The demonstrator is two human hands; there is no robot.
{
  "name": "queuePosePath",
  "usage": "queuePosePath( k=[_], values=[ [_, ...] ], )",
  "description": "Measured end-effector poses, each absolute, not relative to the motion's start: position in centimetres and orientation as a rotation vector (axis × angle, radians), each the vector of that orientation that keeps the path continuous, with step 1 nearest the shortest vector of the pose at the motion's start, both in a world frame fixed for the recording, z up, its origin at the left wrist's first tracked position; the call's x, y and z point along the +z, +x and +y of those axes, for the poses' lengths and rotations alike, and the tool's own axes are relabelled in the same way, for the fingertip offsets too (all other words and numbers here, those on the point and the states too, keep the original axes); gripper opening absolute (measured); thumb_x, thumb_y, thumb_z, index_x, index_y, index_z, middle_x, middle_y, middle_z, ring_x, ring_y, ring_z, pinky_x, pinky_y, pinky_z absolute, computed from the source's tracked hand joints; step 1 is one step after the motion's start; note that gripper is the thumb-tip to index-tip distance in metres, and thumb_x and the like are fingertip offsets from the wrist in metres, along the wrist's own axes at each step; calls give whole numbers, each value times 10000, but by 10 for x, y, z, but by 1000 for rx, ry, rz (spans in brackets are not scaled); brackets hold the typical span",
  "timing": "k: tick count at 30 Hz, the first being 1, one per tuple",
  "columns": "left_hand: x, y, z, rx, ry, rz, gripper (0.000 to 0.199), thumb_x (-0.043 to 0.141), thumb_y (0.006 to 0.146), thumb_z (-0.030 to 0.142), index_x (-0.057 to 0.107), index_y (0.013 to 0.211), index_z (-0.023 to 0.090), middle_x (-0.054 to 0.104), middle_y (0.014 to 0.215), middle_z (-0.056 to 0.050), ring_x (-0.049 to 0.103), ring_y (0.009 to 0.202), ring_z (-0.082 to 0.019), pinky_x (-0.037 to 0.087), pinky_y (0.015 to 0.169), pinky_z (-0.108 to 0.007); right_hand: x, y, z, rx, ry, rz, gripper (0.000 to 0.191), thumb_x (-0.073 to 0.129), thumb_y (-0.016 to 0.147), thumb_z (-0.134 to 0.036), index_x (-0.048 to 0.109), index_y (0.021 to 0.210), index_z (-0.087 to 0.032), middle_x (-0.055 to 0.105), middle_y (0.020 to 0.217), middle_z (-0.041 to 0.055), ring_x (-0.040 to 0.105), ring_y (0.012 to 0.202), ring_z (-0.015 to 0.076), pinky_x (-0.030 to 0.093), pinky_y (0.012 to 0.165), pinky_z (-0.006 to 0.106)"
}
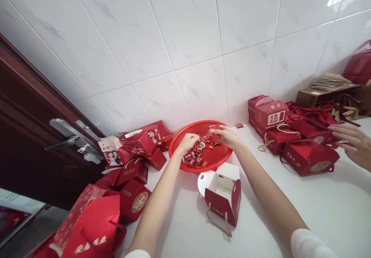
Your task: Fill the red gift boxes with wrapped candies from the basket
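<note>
A red plastic basket (177,165) stands against the tiled wall with red-wrapped candies (191,159) in it. Over its left part is my left hand (188,143), fingers curled together at the candies; what they pinch, if anything, is hidden. My right hand (227,135), above the basket's right side, is closed on a small red candy packet (214,128). In front of the basket sits a red gift box (219,207) with its top flaps open, a white inside and a twisted rope handle (217,227); neither hand touches it.
Several red gift boxes (135,200) crowd the left side near a dark door with a metal handle (65,138). More boxes (310,157) stand at right, where another person's hand (352,142) reaches in. Behind them is a cardboard box (307,97) with ribbons.
</note>
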State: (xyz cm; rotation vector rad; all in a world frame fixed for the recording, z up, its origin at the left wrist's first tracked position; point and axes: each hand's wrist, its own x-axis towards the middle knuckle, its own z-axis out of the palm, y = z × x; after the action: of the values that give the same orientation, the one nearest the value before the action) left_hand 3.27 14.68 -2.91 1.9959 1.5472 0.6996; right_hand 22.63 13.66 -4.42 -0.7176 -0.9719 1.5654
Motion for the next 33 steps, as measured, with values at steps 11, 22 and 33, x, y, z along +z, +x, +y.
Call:
queuePosePath(
  k=[11, 22, 33],
  values=[
    [4, 17, 54, 457, 1890, 1054, 251, 647, 796, 319, 748, 981, 182, 740, 978, -53, 654, 901, -191, 507, 823, -291, 6, 252, 89, 1425, -673, -1421, 327, 846, 667, -391, 707, 868, -175, 693, 776, 19, 641, 710, 157, 513, 631, 274],
    [10, 2, 27, 181, 2043, 988, 342, 575, 926, 441, 743, 1080, 186, 745, 1020, -47, 654, 903, -178, 487, 763, -228, 32, 254, 50, 1029, -684, -2327, 176, 681, 840, -316, 726, 945, -182, 708, 880, 27, 603, 707, 135, 447, 592, 230],
    [17, -1, 14, 23, 2085, 657, 310, 575, 948, 384, 798, 1035, 187, 778, 926, -78, 667, 789, -166, 492, 702, -222, 24, 243, 46, 983, -722, -2430, 316, 675, 848, -338, 704, 1147, -239, 742, 1075, 52, 689, 930, 222, 515, 751, 288]
  ],
)
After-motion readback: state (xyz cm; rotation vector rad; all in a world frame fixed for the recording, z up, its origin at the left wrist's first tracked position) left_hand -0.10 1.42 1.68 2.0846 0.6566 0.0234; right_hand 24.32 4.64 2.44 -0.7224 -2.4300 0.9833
